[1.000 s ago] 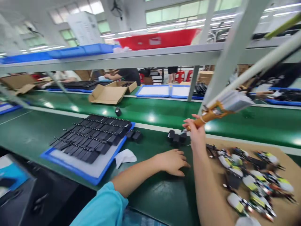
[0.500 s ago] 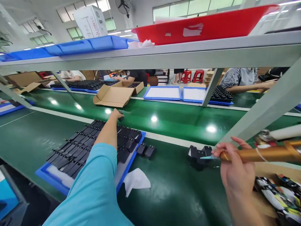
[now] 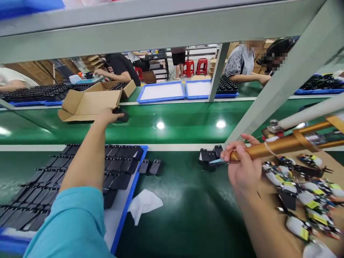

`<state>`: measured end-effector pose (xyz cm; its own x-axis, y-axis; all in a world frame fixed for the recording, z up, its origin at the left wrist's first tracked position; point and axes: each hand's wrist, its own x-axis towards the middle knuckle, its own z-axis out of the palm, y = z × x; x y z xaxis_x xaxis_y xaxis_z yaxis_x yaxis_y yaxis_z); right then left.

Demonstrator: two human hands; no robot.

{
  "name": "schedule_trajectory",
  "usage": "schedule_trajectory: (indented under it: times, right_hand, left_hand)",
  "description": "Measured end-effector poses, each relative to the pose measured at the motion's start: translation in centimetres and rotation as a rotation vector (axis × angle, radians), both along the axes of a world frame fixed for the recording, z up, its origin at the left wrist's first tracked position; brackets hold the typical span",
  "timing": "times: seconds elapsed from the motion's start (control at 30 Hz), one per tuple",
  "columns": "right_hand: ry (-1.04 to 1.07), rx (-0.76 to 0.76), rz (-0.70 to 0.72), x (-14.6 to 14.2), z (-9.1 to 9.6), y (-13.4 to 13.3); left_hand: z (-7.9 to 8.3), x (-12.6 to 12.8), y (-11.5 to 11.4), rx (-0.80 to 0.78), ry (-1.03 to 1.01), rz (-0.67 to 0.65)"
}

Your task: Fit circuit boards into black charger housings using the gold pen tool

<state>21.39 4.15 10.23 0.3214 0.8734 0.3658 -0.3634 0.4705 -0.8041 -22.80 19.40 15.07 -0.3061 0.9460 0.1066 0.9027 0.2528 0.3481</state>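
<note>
Stretched out over the green conveyor belt point(image 3: 166, 118), my left hand point(image 3: 105, 116) grips a small black plastic case point(image 3: 121, 115) at its fingertips, near an open cardboard box point(image 3: 91, 102). My right hand point(image 3: 245, 165) is wrapped round the front of an orange-brown glue gun point(image 3: 271, 147) with a thin pale-blue nozzle pointing left. Close to the nozzle tip, several black cases point(image 3: 209, 154) stand on the green table. Under my left arm lies a blue-rimmed tray point(image 3: 122, 229) with rows of black cases. Two cases point(image 3: 149, 166) stand just right of the tray.
A white cloth point(image 3: 146, 202) lies beside the tray. Wired electronic parts point(image 3: 309, 195) fill a cardboard surface at right. A slanted grey post point(image 3: 271, 82) and overhead shelf beam point(image 3: 150, 32) frame the bench. Across the belt are blue-rimmed white trays point(image 3: 162, 91) and people at work.
The view has tilted down and shifted right. My left hand has moved farther across the belt with the black case, toward the cardboard box. My right hand keeps hold of the glue gun.
</note>
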Motion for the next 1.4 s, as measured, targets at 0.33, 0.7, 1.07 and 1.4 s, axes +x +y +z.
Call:
schedule_trajectory:
  times: [0.33, 0.7, 1.07, 1.4]
  right_hand:
    - [0.106, 0.048, 0.071, -1.9, 0.4, -1.2]
    - [0.104, 0.032, 0.103, -1.9, 0.4, -1.2]
    - [0.138, 0.050, 0.139, -2.0, 0.5, -1.3]
    - [0.091, 0.040, 0.113, -1.9, 0.5, -1.3]
  left_hand:
    - [-1.9, 23.9, -13.1, -0.051, -0.161, -0.653]
    - [-11.2, 20.2, -26.2, 0.104, -0.048, -0.375]
    - [-17.0, 15.9, -29.3, 0.120, -0.058, -0.124]
    - [-15.8, 16.4, -29.3, 0.145, 0.109, -0.075]
